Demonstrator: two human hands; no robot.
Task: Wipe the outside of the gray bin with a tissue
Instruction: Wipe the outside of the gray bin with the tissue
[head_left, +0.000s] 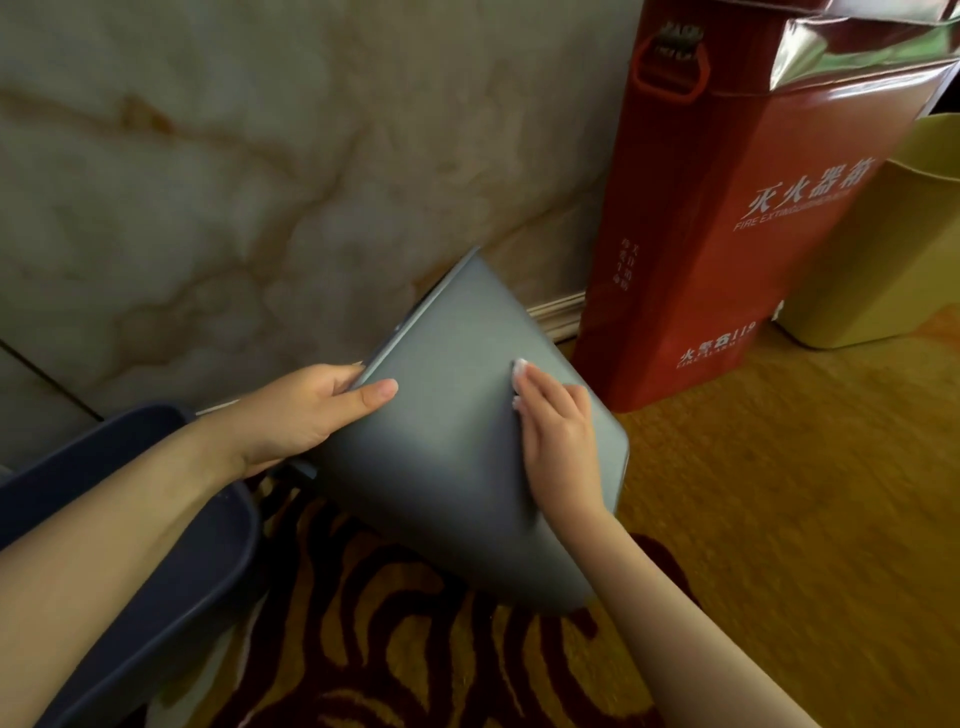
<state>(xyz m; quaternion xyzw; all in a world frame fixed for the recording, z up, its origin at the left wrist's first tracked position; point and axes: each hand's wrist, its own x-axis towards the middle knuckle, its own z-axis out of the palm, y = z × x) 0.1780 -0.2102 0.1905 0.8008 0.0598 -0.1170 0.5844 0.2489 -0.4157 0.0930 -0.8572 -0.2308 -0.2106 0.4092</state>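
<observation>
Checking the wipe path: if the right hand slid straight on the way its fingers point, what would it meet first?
The right hand, flat on the tilted gray plastic bin over a white tissue, points up the bin's side. It would probably run off the bin's edge, then meet the marbled wall; depth is unclear.

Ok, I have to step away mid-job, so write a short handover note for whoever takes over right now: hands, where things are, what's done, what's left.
Left hand: grips the rim of the gray bin, holding it tipped, open end toward the wall.
Right hand: pressed flat on the bin's outer side, the tissue under its fingers, only a white edge showing.
Nearby: dark blue bin on the left, red fire extinguisher box and yellow bin on the right.
Done: wiping is under way on the upward-facing side.
Left: how much is clean cannot be told; the far and under sides likely still need wiping.
</observation>
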